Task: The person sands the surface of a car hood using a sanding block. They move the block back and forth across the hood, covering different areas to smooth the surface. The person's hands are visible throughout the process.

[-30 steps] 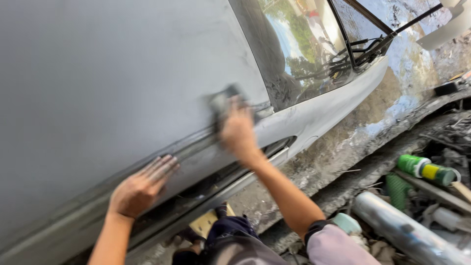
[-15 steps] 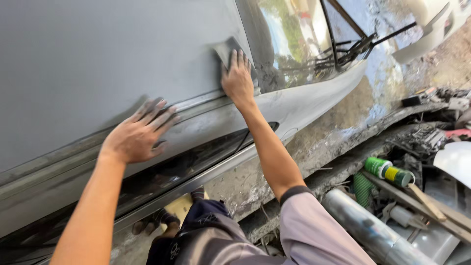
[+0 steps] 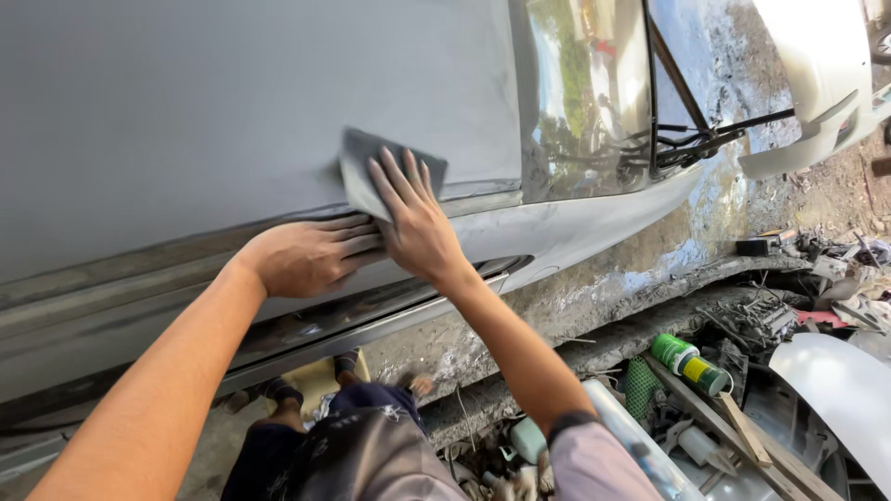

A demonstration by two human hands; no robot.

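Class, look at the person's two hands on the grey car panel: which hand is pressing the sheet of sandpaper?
The right hand: its spread fingers lie flat on the grey sandpaper sheet. The left hand rests on the bare panel just below.

The right hand lies flat on a pad against the panel. The left hand rests just left of it. A can lies on the ground, lower right.

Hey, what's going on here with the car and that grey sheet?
A person is working on a grey car body panel. The right hand presses a grey abrasive sheet flat against the panel, near the edge of the window glass. The left hand rests on the ridge just below, fingers touching the sheet's lower edge. A green and yellow can lies among clutter on the ground to the right.
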